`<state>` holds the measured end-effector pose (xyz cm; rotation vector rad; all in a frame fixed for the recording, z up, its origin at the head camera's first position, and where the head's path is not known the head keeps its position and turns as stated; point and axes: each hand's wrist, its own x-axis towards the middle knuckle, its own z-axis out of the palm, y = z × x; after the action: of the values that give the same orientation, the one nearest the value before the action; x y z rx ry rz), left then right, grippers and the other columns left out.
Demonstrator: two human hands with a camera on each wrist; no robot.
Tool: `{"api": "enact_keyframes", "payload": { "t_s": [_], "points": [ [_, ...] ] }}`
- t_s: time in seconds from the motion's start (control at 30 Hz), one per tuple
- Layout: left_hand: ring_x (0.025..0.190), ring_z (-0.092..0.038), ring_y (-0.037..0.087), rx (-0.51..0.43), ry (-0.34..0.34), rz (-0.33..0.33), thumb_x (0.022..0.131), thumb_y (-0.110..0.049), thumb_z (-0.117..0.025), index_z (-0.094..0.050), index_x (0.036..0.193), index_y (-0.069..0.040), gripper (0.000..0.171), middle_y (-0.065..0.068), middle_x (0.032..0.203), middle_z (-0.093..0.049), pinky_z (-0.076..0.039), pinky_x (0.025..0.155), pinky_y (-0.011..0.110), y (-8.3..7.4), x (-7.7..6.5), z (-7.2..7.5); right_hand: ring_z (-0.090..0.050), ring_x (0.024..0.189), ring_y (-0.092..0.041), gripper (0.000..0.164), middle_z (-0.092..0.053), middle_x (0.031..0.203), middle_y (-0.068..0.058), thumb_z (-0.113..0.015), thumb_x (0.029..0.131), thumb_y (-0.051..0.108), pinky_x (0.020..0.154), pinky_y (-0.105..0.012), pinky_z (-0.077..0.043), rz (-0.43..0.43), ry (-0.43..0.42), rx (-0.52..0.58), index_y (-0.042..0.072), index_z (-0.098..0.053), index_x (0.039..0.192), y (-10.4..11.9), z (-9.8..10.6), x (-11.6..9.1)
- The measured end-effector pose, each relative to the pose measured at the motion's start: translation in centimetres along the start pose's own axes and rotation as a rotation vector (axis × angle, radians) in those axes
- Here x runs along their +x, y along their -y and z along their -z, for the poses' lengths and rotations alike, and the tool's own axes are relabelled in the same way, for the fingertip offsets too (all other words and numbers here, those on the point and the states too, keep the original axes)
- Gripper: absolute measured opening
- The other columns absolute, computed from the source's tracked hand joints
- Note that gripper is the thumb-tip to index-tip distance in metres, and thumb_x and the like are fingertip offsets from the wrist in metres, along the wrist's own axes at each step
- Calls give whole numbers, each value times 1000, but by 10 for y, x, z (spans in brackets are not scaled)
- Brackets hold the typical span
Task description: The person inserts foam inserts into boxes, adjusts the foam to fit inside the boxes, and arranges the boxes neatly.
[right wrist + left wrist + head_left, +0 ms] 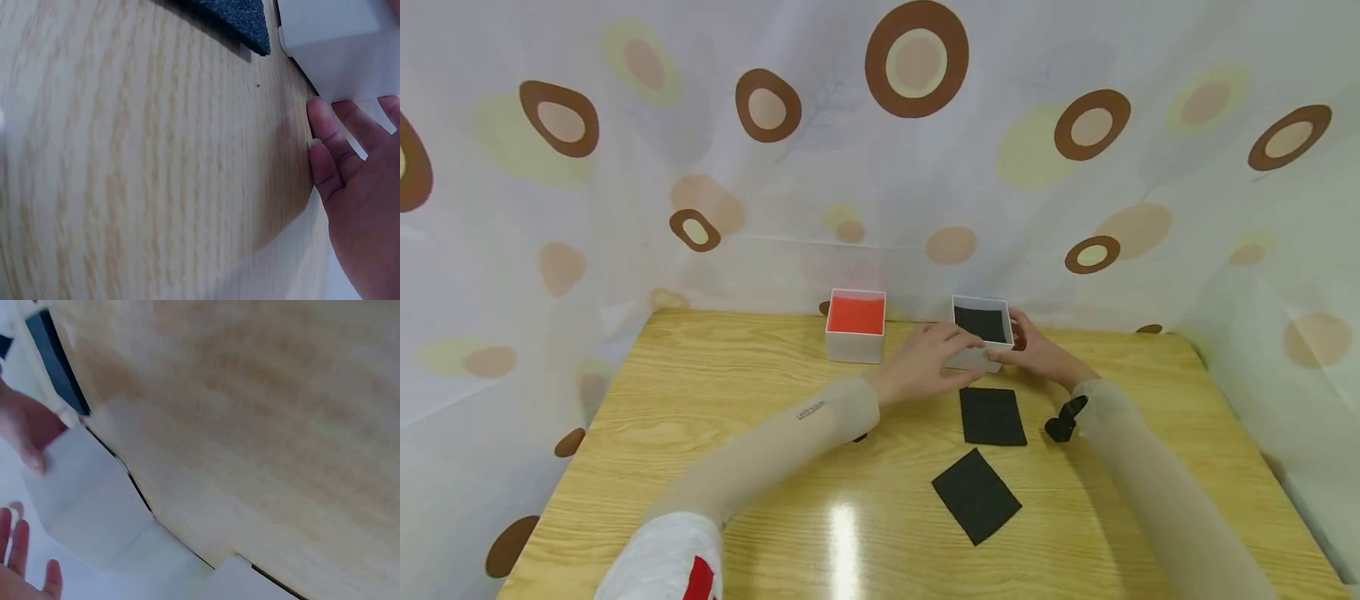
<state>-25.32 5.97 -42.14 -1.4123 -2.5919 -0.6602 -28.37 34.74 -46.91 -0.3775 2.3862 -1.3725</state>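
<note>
A white box (976, 357) with black sheets (981, 323) inside stands near the table's back edge. My right hand (1043, 348) holds its right side, with the thumb at the front corner and the other fingers along the side. My left hand (928, 362) reaches across the front left of this box, its fingers extended and spread. In the left wrist view, the fingertips (20, 540) of the left hand appear apart from the box wall (94, 494). Two black square sheets lie in front of the box: a nearer, turned one (977, 497) and a farther one (992, 417).
To the left stands another white box (854, 347) with red sheets (857, 315) inside. Behind the wooden table (775, 542) hangs a patterned curtain (820, 192), close to both boxes.
</note>
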Motion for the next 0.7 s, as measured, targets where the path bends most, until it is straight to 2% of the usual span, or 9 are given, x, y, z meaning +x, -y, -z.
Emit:
{"api": "enact_keyframes", "payload": {
  "t_s": [0.3, 0.43, 0.7],
  "points": [
    [132, -54, 16, -72, 77, 110, 103, -56, -57, -59, 144, -19, 55, -1, 140, -61, -43, 105, 43, -38, -52, -5, -55, 117, -41, 96, -41, 149, -29, -71, 100, 20, 90, -42, -46, -3, -22, -41, 16, -2, 166, 3, -2, 3],
    [131, -54, 14, -77, 117, 102, 102, -58, -58, -58, 145, -22, 56, -3, 138, -61, -43, 106, 41, -51, -71, -8, -55, 118, -41, 96, -41, 150, -28, -71, 100, 22, 92, -42, -45, -9, -31, -53, 17, -3, 166, 4, -2, 5],
    [124, -58, 12, -27, 187, 73, 101, -61, -58, -57, 145, -21, 60, -4, 134, -61, -48, 101, 37, -67, -104, -23, -53, 119, -41, 97, -40, 152, -29, -72, 100, 23, 92, -42, -44, -19, -38, -59, 17, -2, 166, 3, -2, 4]
  ]
}}
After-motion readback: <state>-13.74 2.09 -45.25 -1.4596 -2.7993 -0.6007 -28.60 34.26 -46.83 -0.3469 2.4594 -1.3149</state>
